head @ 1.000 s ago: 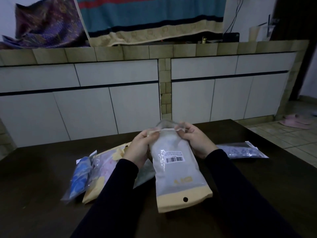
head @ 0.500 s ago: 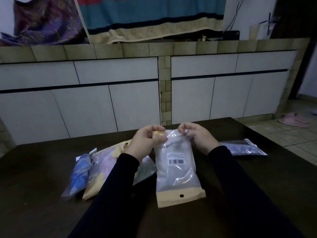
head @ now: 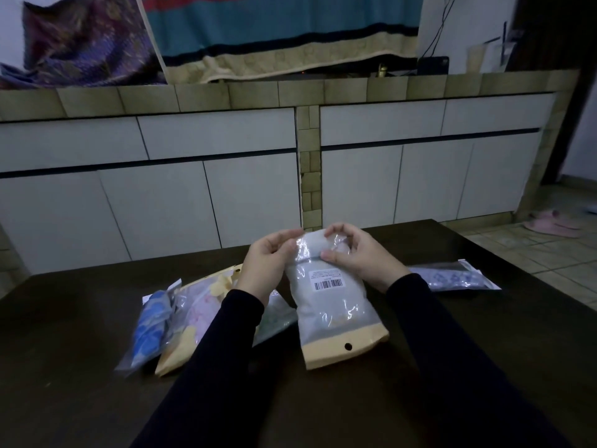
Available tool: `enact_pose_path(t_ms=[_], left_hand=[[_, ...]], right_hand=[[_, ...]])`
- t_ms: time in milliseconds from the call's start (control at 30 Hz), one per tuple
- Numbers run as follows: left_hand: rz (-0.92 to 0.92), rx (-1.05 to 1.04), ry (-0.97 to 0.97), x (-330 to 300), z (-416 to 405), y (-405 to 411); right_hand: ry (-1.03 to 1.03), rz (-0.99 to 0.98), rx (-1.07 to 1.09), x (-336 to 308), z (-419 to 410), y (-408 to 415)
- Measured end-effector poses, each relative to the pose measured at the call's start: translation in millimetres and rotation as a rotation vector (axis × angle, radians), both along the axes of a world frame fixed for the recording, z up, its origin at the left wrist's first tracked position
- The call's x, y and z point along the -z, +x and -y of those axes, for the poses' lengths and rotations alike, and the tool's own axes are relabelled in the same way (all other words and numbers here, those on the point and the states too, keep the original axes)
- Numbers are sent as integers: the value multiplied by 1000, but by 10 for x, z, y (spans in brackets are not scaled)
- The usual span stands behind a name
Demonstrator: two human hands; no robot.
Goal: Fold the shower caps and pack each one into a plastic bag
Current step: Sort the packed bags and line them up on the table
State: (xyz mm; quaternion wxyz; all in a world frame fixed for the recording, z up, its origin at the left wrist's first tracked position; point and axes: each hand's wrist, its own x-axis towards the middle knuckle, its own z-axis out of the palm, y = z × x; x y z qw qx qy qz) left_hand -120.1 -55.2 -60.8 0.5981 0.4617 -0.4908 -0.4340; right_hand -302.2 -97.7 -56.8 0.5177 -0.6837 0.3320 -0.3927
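Observation:
A frosted plastic bag [head: 332,312] with a barcode label and a yellow bottom strip holds a folded shower cap. It lies on the dark table [head: 80,367] in front of me. My left hand [head: 268,263] grips the bag's top left edge. At the top right, my right hand [head: 358,257] pinches the flap, which is folded over toward me.
Three packed bags lie left of my arm: a blue one [head: 151,328], a yellow-edged one [head: 193,318] and a pale one [head: 274,318]. Another packed bag [head: 452,278] lies to the right. White cabinets [head: 161,202] stand behind the table. Pink slippers [head: 552,223] sit on the floor.
The bag has sunk lower onto the table, and its open top flap has been folded down over the opening by both hands.

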Motion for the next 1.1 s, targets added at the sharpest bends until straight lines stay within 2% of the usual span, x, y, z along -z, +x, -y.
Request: enact_pose_path(t_ms=[133, 267, 333, 433, 500, 600, 733, 933, 1100], left_hand=[[-32, 38, -23, -1, 0, -66], [-17, -13, -51, 38, 12, -130], [-8, -27, 0, 66, 46, -95], [32, -29, 184, 74, 67, -33], [101, -39, 238, 57, 42, 4], [68, -14, 206, -17, -20, 45], [84, 130, 255, -138, -170, 43], [64, 72, 187, -164, -179, 73], [30, 34, 137, -131, -157, -6]], right_hand=[[25, 110, 45, 8, -3, 19], [196, 146, 107, 61, 51, -6], [242, 73, 125, 27, 48, -31], [277, -15, 113, 10, 48, -75], [339, 7, 70, 8, 43, -103], [395, 89, 10, -50, 21, -157], [375, 83, 18, -127, 11, -175], [379, 260, 70, -92, -42, -38], [309, 265, 103, -50, -48, -51]])
